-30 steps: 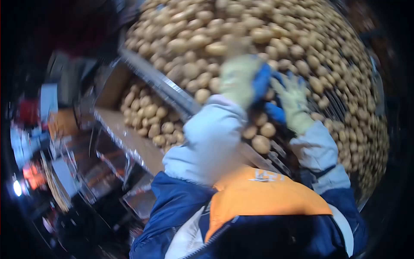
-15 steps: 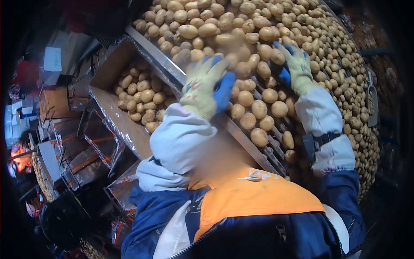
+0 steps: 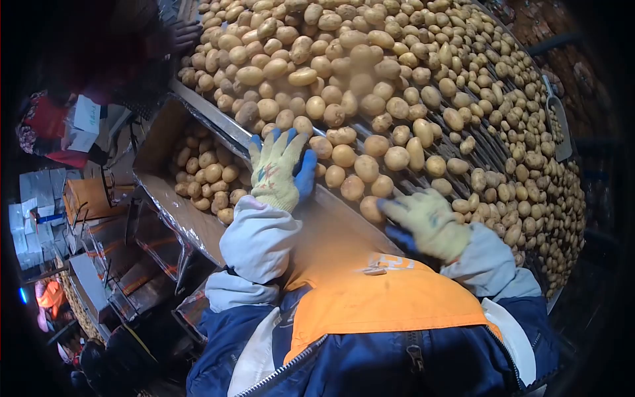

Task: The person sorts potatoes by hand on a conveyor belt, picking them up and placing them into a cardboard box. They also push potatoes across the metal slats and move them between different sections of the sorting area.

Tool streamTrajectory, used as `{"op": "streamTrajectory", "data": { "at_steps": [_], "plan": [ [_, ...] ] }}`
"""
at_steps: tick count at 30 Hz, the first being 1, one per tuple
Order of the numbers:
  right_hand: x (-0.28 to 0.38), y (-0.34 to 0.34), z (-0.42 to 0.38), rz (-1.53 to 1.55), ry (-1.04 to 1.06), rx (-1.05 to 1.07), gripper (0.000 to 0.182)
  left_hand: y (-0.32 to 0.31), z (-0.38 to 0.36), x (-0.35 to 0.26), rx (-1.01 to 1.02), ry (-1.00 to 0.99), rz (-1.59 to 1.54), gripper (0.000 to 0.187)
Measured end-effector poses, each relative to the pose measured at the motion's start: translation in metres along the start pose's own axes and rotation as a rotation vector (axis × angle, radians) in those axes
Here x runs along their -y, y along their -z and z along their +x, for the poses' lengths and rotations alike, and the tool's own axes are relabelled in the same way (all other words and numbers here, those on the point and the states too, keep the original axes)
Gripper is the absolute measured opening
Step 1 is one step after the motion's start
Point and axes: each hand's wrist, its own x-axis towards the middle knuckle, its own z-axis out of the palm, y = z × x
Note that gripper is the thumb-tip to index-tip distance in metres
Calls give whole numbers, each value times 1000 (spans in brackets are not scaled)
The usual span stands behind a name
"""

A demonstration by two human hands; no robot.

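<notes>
A broad mass of potatoes [image 3: 357, 169] lies on a slatted sorting bed [image 3: 486, 96] in front of me. My left hand [image 3: 278, 172], in a cream and blue work glove, rests at the bed's metal edge rail [image 3: 215, 119]. Its fingers are stretched out and point at the nearest potatoes, with the thumb apart. Lower on the bed is my right hand [image 3: 426, 223], gloved alike and slightly blurred. Its fingers reach out, tips right at a single potato [image 3: 372, 209], and the thumb is spread below. Left of the rail, a lined cardboard box [image 3: 175, 205] contains more potatoes [image 3: 208, 172].
A metal scoop [image 3: 559, 126] lies at the bed's far right side. Wire racks with cartons [image 3: 135, 248] stand left of the box. Another person's hand [image 3: 185, 34] is at the bed's upper left. White boxes [image 3: 36, 198] are stacked farther left.
My right hand has come down the bed towards me. My left hand has shifted left and lower, back to the rail. Potatoes between them have moved, and bare slats now show at the right.
</notes>
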Motion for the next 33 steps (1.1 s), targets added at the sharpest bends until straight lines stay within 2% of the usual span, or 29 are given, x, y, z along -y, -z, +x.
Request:
{"op": "streamTrajectory", "data": {
  "at_steps": [2, 3, 5, 6, 8, 11, 12, 13, 15, 16, 17, 18, 19, 20, 21, 22, 23, 24, 25, 26, 27, 28, 31, 33],
  "plan": [
    [7, -22, 7, -354, 71, -18, 41, 0, 2, -2, -12, -22, 10, 40],
    [10, -28, 21, -291, -51, 68, 44, 3, 3, -6, -19, -6, -1, 39],
    [1, -42, 37, -241, -67, 69, 49, 6, 5, -12, -29, -7, -21, 37],
    [0, -39, 41, -247, -82, 60, 49, 8, 6, -16, -98, -50, -131, 37],
    [-2, -30, 43, 119, -236, 40, 48, 12, 6, -30, -156, -87, -348, 36],
    [-7, -33, 39, 510, -278, -61, 50, 15, 5, -58, -133, -92, -460, 34],
    [-7, -33, 38, 605, -278, -92, 51, 10, 10, -65, -136, -226, -428, 35],
    [-9, -35, 36, 677, -280, -123, 52, 11, 11, -71, -74, -329, -391, 35],
    [-12, -34, 26, 782, -284, -197, 54, 4, 11, -81, 178, -270, -562, 41],
    [-13, -32, 17, 792, -282, -247, 55, 0, 14, -83, 185, -286, -565, 41],
    [-16, -27, 7, 778, -284, -310, 56, -1, 17, -86, 223, -276, -393, 45],
    [-20, -22, -8, 721, -300, -392, 57, -1, 21, -91, 256, -264, -222, 50],
    [-36, -24, -24, 545, -312, -577, 58, 0, 22, -93, 260, -277, -230, 50],
    [-40, 5, -50, 496, -511, -555, 52, 3, 21, -92, 320, -363, -147, 54],
    [-45, 31, -64, 496, -699, -638, 52, 5, 19, -89, 383, -448, -62, 59],
    [-70, 35, -91, 53, -771, -749, 52, 3, 19, -85, 415, -445, -105, 62],
    [-89, 49, -123, -178, -894, -636, 56, 2, 20, -87, 419, -458, -110, 62],
    [-126, 22, -162, -566, -999, -464, 72, 1, 20, -89, 398, -451, -80, 62],
    [-116, 18, -155, -565, -1013, -462, 72, 2, 21, -94, 384, -443, -51, 62],
    [-105, 7, -141, -602, -1047, -314, 79, -2, 25, -100, 345, -551, 23, 66],
    [-94, 0, -121, -639, -1068, -169, 85, -9, 26, -108, 348, -553, 17, 66],
    [-87, -10, -99, -343, -1069, -315, 89, -17, 26, -117, 361, -614, 17, 68],
    [-59, -15, -51, -270, -693, -368, 82, -31, 36, -113, 356, -719, 84, 73],
    [-56, -13, -48, 4, -356, -544, 75, -26, 45, -100, 304, -573, 29, 70]
  ]
}}
